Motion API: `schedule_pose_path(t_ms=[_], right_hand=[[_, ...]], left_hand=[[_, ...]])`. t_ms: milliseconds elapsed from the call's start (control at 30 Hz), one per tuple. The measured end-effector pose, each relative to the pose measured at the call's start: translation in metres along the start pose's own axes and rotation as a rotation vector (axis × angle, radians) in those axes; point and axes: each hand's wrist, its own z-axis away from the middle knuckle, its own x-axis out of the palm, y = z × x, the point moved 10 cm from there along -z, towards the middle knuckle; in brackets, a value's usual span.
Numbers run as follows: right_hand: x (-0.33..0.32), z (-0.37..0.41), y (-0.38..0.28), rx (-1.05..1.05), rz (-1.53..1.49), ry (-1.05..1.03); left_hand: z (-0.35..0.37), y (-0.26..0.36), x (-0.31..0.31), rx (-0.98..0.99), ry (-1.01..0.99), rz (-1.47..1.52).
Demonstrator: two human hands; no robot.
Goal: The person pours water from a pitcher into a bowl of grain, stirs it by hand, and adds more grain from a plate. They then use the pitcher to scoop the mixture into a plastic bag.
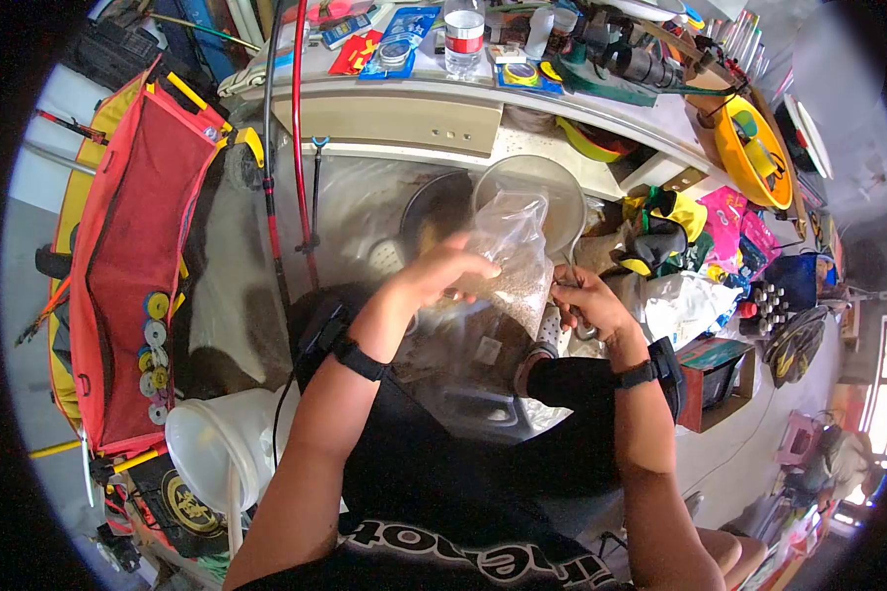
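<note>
A clear plastic bag (518,258) with fine brownish grains in its lower part is held up in front of me. My left hand (445,271), a little blurred, grips the bag's left side between thumb and fingers. At the bag's right edge, the fingers of my right hand (589,303) are closed on the plastic. A thin grey curved piece runs beside these right fingers. Behind the bag stand a round pale see-through bowl (568,192) and a dark round tub (426,205), partly hidden by the bag and my left hand.
A table (365,123) ahead carries a water bottle (463,39) and blue packets (400,41). On the left are a red fabric bag (133,256) with line spools and a white bucket (207,448). Upright rods (300,128) stand left of centre. To the right lies a white plastic bag (688,310).
</note>
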Motion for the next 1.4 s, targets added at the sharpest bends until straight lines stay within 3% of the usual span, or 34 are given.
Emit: schedule_pose_path(t_ms=[867,967,1267,1400], right_hand=[[0.013,-0.004,0.001,0.026,-0.054,-0.006],[0.013,-0.005,0.000,0.009,-0.053,0.007],[0.022,-0.004,0.000,0.010,-0.103,0.079],[0.026,-0.004,-0.001,0.014,-0.205,0.083]], left_hand=[[0.002,0.014,0.003,0.121,-0.088,-0.130],[-0.008,0.011,-0.002,0.262,-0.104,-0.150],[-0.025,-0.002,-0.013,0.287,0.001,-0.282],[-0.022,0.007,-0.023,0.329,0.154,-0.541]])
